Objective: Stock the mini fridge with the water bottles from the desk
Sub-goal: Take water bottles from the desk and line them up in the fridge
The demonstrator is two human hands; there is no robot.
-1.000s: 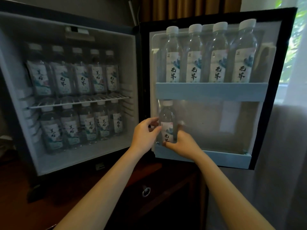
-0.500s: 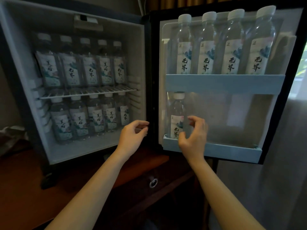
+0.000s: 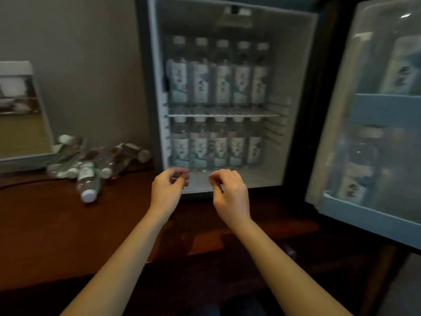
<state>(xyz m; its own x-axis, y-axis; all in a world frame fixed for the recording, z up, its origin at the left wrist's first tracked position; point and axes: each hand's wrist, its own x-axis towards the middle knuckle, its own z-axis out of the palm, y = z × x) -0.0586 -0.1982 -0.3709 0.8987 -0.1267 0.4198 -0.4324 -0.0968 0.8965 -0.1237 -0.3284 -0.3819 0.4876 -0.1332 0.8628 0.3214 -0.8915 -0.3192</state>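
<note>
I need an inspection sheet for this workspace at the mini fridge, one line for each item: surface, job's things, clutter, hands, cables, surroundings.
Surface: dark wooden desk; the mini fridge stands on it.
Job's things: loose water bottles lie piled on the desk, left of the fridge. Inside, five stand on the wire shelf and five below it. The door is open, with one blurred door bottle in its lower rack.
Clutter: nothing seen.
Hands: left hand and right hand are empty, fingers loosely curled, before the fridge's bottom edge.
Cables: nothing seen.
Surroundings: grey wall; framed panel at far left.
</note>
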